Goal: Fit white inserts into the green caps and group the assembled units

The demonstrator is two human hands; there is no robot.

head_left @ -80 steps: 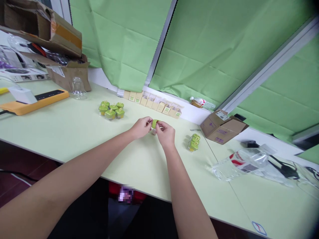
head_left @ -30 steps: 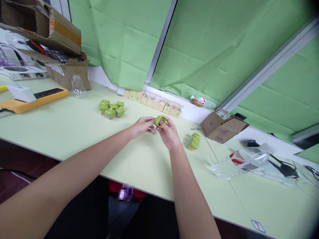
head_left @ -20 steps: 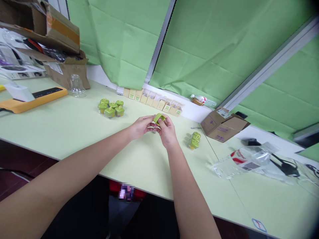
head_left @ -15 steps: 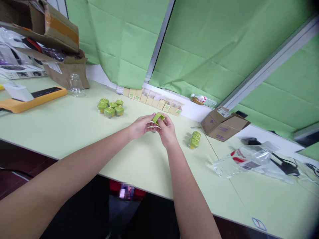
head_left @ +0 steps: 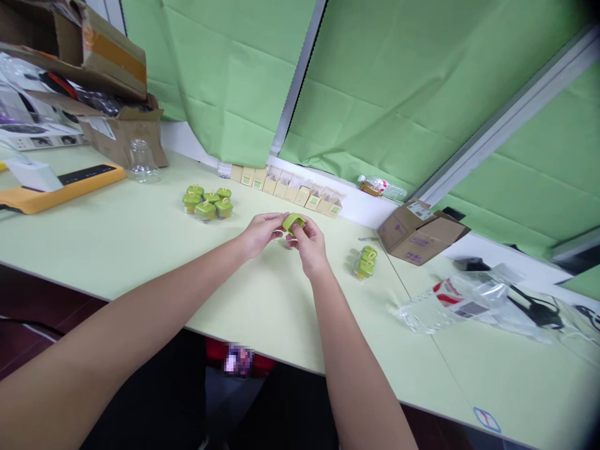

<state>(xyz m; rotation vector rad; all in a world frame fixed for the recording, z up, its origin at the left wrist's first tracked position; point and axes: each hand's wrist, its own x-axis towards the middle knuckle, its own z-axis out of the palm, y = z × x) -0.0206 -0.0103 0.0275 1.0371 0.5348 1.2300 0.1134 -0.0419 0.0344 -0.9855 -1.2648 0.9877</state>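
Above the middle of the table, a green square lid (head_left: 292, 220) is held between both hands, its hollow side turned towards me. My left hand (head_left: 260, 235) pinches the lid's left edge. My right hand (head_left: 311, 247) grips its right side, with the thumb inside the hollow. Something small and clear (head_left: 284, 244) shows just below the fingers, mostly hidden. To the left stands a group of several small clear jars with green lids (head_left: 206, 206) and loop handles. More of these lidded jars (head_left: 365, 262) stand in a short row to the right.
Small cardboard boxes (head_left: 281, 186) line the table's back edge. A glass vessel (head_left: 142, 164) and an orange power strip (head_left: 79, 186) are at the left. On the right are an open carton (head_left: 417, 236), a clear plastic bag (head_left: 454, 300) and cables.
Both hands have shifted slightly left and the lid has tilted a little. The clear thing below shows a bit more. The jars have stayed in place.
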